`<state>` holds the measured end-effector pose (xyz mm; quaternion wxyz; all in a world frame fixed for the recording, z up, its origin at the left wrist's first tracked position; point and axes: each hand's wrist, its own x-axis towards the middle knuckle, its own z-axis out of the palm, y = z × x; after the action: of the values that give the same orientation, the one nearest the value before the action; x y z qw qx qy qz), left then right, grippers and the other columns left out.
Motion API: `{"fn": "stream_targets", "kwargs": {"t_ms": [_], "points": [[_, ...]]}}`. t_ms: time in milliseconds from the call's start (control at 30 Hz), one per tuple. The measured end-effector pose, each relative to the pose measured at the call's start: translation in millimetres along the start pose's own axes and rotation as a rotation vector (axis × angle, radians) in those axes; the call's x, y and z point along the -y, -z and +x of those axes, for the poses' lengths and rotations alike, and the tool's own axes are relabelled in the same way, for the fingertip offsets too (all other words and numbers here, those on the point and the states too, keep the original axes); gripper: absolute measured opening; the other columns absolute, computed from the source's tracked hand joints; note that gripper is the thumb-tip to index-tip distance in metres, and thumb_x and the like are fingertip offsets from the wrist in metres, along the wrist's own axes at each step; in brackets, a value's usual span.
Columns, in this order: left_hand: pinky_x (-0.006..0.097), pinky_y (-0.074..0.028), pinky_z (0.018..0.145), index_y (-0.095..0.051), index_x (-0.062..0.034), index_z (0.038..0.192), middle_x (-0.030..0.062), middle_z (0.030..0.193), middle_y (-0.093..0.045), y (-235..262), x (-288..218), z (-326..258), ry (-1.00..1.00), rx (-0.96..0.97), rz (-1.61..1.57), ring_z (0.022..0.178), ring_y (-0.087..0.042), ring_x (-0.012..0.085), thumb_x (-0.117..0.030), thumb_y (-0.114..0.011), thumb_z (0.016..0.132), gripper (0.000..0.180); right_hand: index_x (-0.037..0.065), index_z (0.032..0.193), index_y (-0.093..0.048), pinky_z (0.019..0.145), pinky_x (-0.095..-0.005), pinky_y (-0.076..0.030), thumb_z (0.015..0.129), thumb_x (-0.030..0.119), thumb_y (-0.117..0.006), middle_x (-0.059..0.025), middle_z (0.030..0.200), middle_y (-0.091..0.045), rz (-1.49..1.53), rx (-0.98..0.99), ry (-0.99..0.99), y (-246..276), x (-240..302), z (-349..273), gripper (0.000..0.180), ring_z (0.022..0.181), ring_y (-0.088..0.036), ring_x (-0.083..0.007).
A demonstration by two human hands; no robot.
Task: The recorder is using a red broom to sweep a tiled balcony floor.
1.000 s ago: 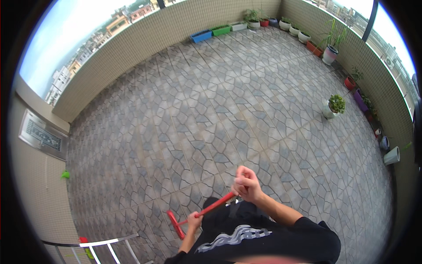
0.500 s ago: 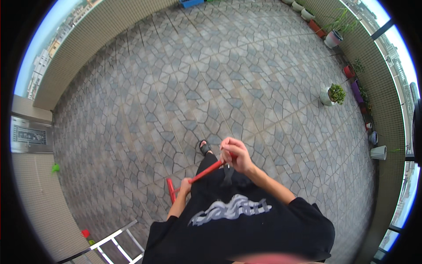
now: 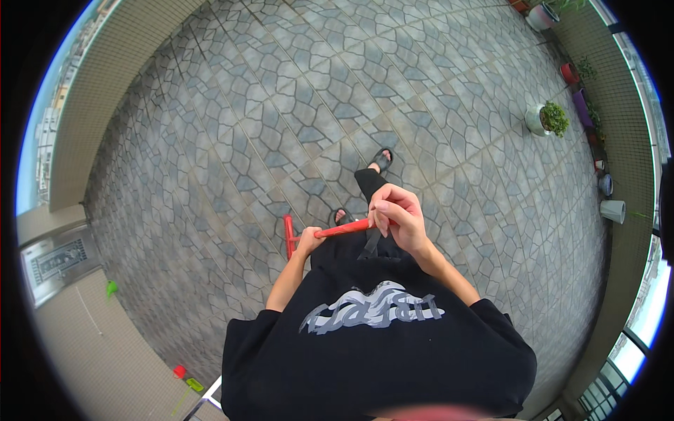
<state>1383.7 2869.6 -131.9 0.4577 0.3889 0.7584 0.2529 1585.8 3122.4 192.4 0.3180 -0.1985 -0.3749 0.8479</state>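
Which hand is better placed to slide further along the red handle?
Right. The right hand pinches the free end of the red handle with loose fingers; the left hand is wrapped around it near the bend, anchoring it.

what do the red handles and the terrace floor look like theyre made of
Red handles: probably plastic or rubber-coated, judging by the even, saturated red and smooth, slightly glossy skin; the core is hidden. The right hand and left hand grip one; the other hangs beside. Terrace floor: looks like matte ceramic or stone tile, grey-blue irregular shapes within straight grout lines.
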Motion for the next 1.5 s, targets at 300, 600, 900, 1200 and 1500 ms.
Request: {"fn": "stream_targets", "kwargs": {"t_ms": [300,600,900,1200,1500], "points": [[0.040,-0.047,0.059,-0.065,-0.0004,0.071,0.0176,0.062,-0.058,59,-96,183,-0.007,-0.042,-0.035,0.059,-0.057,0.0209,-0.020,-0.076,0.080,0.024,-0.005,0.100,-0.063,0.063,-0.0271,-0.049,0.101,0.015,-0.058,-0.0034,0.063,-0.058,-0.033,0.095,-0.141,88,112,185,0.020,0.055,-0.056,-0.0110],[0.041,-0.049,0.060,-0.068,-0.0033,0.072,0.0180,0.066,-0.063,102,-226,402,-0.170,-0.092,0.144,0.061,-0.065,0.0251,-0.022,-0.075,0.084,0.022,-0.002,0.097,-0.066,0.058,-0.0248,-0.048,0.096,0.015,-0.064,-0.0048,0.070,-0.063,-0.010,0.112,-0.033,169,232,338,0.017,0.058,-0.060,-0.0099],[0.035,-0.046,0.059,-0.066,0.0017,0.072,-0.0004,0.062,-0.057,134,-349,629,-0.064,0.155,-0.011,0.062,-0.052,0.0086,-0.032,-0.075,0.092,0.040,-0.003,0.093,-0.067,0.060,-0.0265,-0.046,0.089,0.007,-0.054,-0.0015,0.065,-0.057,-0.160,0.051,0.071,263,303,538,0.017,0.054,-0.053,-0.0095],[0.043,-0.052,0.063,-0.073,-0.0029,0.082,0.0180,0.067,-0.067,204,-498,872,-0.178,0.179,0.254,0.062,-0.068,0.0277,-0.032,-0.075,0.087,0.030,-0.003,0.091,-0.064,0.054,-0.0281,-0.042,0.089,0.007,-0.055,-0.0001,0.054,-0.048,0.028,-0.257,0.313,358,390,719,0.013,0.046,-0.042,-0.0092],[0.041,-0.053,0.068,-0.075,-0.0013,0.085,0.0185,0.069,-0.068,218,-582,1052,-0.156,0.261,0.463,0.067,-0.069,0.0220,-0.033,-0.075,0.087,0.031,-0.004,0.090,-0.065,0.049,-0.0250,-0.035,0.092,0.008,-0.056,0.0013,0.056,-0.049,0.182,-0.393,0.384,487,448,841,0.015,0.046,-0.040,-0.0065]]}}
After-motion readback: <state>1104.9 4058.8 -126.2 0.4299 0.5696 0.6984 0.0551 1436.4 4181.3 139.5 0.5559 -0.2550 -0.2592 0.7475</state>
